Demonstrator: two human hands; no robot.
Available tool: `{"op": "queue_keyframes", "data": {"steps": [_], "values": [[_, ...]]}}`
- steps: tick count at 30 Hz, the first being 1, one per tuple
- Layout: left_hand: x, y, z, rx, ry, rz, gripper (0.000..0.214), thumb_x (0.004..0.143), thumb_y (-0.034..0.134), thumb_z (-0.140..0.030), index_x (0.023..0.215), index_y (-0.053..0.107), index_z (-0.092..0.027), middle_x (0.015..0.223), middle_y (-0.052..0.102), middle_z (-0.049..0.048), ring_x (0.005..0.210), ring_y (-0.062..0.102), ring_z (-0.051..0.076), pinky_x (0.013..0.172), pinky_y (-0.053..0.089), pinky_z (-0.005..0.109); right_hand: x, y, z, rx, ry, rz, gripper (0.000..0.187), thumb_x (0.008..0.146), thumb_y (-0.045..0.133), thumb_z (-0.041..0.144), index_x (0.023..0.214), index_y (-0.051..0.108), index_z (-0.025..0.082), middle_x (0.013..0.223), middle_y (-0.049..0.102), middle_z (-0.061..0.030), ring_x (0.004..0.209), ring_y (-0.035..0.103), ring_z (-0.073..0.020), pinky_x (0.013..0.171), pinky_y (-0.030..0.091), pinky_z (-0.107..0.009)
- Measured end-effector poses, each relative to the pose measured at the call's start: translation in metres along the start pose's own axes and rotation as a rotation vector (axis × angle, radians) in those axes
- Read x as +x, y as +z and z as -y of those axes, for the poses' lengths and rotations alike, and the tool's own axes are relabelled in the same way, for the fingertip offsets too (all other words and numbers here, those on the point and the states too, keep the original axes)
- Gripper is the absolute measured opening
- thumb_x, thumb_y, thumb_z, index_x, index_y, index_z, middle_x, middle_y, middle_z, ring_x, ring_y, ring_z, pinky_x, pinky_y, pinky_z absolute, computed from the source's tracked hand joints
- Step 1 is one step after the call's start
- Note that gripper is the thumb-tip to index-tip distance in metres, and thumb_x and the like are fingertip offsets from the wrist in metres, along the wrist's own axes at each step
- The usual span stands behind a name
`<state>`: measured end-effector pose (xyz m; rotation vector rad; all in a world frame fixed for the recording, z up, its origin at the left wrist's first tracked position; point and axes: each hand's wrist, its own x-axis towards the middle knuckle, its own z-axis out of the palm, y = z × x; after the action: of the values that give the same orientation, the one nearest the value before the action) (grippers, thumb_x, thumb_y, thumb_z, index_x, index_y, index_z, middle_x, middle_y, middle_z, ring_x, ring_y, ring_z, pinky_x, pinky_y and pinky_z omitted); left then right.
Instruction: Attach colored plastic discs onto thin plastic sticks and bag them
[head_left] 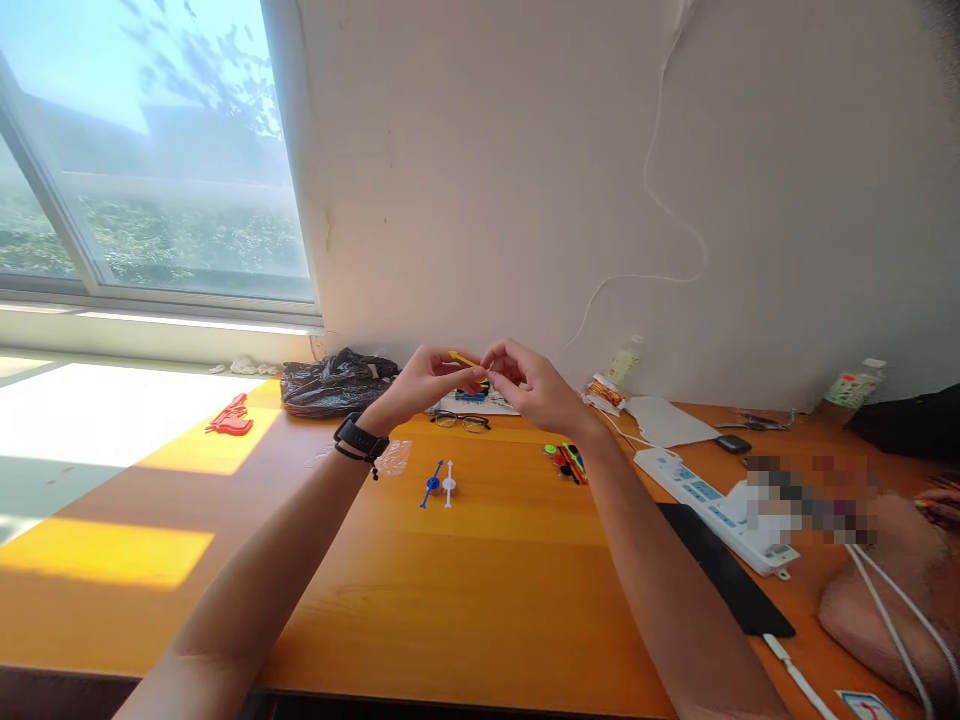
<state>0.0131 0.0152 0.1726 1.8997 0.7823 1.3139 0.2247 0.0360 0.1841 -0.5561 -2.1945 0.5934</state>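
Observation:
Both my hands meet in front of me, raised above the far part of the table. A yellow plastic arrow [463, 358] is pinched between them, its pointed tip up and to the left. My left hand [435, 378] wears a dark watch at the wrist and has its fingers closed on the arrow. My right hand [523, 376] grips the arrow's other end with thumb and fingers, which partly hide it. Below on the table are a blue arrow spinner [433, 484] and a white arrow spinner [449, 485], side by side.
Several small coloured plastic parts [566, 462] lie by my right forearm. Eyeglasses [461, 422], a black plastic bag [334, 382] and a red toy gun [231, 416] are farther back. To the right are a power strip [701, 498], a black tablet [720, 565] and another person's arm [885, 590].

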Motion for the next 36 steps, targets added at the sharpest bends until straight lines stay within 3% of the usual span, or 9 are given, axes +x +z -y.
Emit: {"op": "queue_keyframes", "data": {"steps": [36], "values": [[0.001,0.0021,0.0022,0.028,-0.019,0.021,0.035,0.088,0.081,-0.041,0.109,0.081,-0.013,0.1,0.081,0.0113,0.088,0.074,0.019,0.086,0.061,0.031,-0.0027,-0.0011,-0.0021,-0.02,0.055,0.027,0.012,0.099,0.058,0.035,0.103,0.06,0.024,0.084,0.069,0.0004,0.07,0.057,-0.0154,0.062,0.04,-0.028]]}}
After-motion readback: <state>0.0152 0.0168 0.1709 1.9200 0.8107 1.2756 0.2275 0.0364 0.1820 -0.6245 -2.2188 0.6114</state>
